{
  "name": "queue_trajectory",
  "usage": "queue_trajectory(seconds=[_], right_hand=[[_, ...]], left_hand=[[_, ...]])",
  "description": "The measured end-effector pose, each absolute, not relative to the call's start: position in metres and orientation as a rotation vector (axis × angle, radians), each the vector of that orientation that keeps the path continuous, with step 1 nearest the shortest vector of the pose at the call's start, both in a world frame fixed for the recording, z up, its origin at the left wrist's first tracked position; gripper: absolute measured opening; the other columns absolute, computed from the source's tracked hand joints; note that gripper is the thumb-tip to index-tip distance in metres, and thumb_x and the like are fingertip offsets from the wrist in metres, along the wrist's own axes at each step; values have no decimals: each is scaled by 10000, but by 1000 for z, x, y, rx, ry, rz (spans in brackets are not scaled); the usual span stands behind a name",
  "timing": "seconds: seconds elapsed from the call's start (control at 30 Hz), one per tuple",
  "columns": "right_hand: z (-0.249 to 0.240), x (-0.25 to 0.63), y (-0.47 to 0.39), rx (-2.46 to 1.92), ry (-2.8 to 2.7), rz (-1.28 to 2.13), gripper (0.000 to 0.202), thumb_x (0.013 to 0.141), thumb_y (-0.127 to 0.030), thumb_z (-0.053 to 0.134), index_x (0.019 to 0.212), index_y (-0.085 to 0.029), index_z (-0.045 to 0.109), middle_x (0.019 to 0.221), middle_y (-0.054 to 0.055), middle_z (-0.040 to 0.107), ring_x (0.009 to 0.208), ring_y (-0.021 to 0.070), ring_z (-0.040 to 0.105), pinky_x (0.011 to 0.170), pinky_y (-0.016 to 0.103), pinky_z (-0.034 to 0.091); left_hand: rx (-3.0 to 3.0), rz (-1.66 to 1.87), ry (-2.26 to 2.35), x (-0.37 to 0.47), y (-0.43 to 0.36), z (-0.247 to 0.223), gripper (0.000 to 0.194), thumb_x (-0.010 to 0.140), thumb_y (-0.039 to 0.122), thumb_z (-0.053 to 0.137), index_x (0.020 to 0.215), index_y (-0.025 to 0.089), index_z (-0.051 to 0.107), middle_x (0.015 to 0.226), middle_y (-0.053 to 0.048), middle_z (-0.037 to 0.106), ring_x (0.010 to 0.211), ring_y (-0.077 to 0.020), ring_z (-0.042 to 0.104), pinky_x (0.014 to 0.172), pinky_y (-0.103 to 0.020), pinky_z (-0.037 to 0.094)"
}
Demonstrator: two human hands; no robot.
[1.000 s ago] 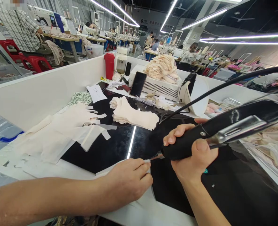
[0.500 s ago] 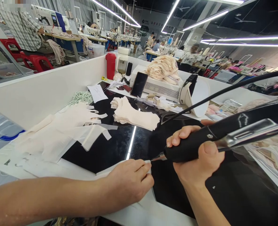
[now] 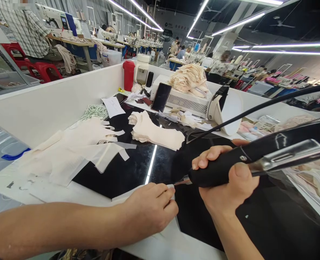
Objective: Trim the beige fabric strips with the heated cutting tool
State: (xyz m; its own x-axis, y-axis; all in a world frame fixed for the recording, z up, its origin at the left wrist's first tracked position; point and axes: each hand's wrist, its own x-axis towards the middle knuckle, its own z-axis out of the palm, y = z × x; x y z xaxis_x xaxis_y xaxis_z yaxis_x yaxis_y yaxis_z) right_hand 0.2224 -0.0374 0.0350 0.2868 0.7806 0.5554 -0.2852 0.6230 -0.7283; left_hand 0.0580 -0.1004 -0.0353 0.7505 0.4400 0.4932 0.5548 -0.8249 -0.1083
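My left hand is closed in a pinch on a pale fabric piece near the front edge of the black work surface. Wrapped round a black handheld tool with a metal clip and a cable is my right hand. The tool's thin metal tip points left and reaches the edge of the fabric by my left fingertips; whether they touch is too small to tell. A stack of cut cream pieces lies beyond my hands.
Cream fabric sheets spread at the left, beside green cord. Along the back stand a phone, a red bottle, a white box bearing fabric, and a white lamp-like cone. The tool's black cable crosses at right.
The whole view has shifted very slightly. Both hands, the tool and the held fabric keep nearly the same positions.
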Motion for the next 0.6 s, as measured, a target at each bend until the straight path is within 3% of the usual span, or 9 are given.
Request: queue_trajectory(seconds=[0.6], right_hand=[[32,214,-41,-521,-1085,816,370,827,-377,830,1110,-267,620,743,-73,657,507,128,613,463,254,523]], left_hand=[[-2698,-656,-796,59,-101,-37,179,1057,67,543,1042,116,715,1228,-125,770,972,-208,709,768,-327,570]])
